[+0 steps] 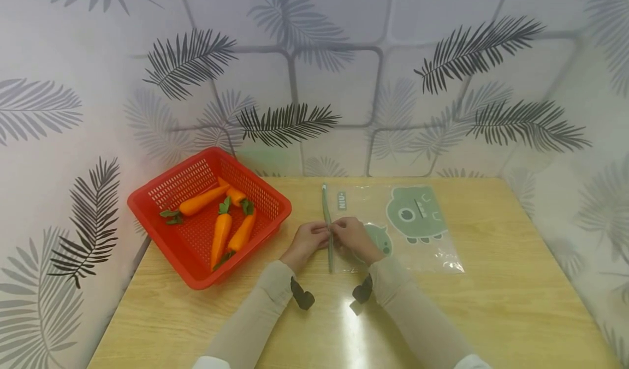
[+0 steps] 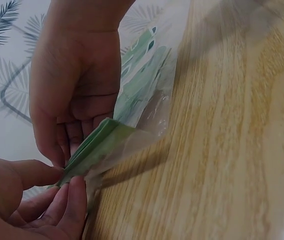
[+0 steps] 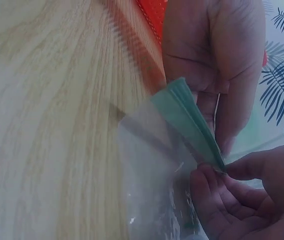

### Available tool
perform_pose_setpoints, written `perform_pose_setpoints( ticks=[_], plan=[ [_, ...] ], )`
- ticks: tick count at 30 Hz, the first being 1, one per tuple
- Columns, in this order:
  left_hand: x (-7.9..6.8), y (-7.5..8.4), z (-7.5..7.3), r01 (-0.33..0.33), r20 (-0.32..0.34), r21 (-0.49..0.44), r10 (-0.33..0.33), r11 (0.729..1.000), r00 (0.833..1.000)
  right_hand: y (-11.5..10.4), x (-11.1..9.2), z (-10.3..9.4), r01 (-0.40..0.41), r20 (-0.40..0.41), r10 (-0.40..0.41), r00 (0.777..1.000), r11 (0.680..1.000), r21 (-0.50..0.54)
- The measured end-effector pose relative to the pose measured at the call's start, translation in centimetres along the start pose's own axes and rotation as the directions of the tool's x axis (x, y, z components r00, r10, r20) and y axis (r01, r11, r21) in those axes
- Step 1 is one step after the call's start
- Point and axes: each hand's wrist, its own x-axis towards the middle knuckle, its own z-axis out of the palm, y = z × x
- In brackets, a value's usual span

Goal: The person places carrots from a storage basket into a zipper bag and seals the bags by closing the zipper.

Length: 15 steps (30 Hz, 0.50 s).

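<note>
A clear plastic bag (image 1: 415, 213) printed with green cartoon dinosaurs lies flat on the wooden table, its green top edge (image 1: 325, 202) toward the left. My left hand (image 1: 308, 240) pinches that green edge near its middle from the left, between thumb and fingers. From the right, my right hand (image 1: 352, 233) pinches the same edge, fingertips right beside those of the left. Both wrist views show the green strip (image 2: 94, 141) lifted off the tabletop, its layers (image 3: 192, 115) lying close together. Part of the bag is hidden under my right hand and wrist.
Left of my hands stands a red slotted basket (image 1: 172, 254) holding several orange carrots (image 1: 222, 230) with green tops. The wooden table (image 1: 491, 303) reaches back to a wall (image 1: 339, 9) covered with leaf patterns. Dark straps (image 1: 362, 291) sit at both wrists.
</note>
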Motion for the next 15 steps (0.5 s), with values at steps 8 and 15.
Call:
perform_pose_setpoints(
  ticks=[8, 15],
  plan=[
    [0.4, 0.0, 0.2, 0.012, -0.047, 0.014, -0.011, 1.000, 0.999, -0.9, -0.8, -0.4, 0.036, -0.037, -0.036, 0.999, 0.999, -0.003],
    [0.3, 0.0, 0.2, 0.014, -0.065, 0.029, -0.012, 0.999, 0.998, -1.1, -1.3, -0.8, 0.058, -0.048, -0.060, 0.997, 0.997, -0.055]
  ],
)
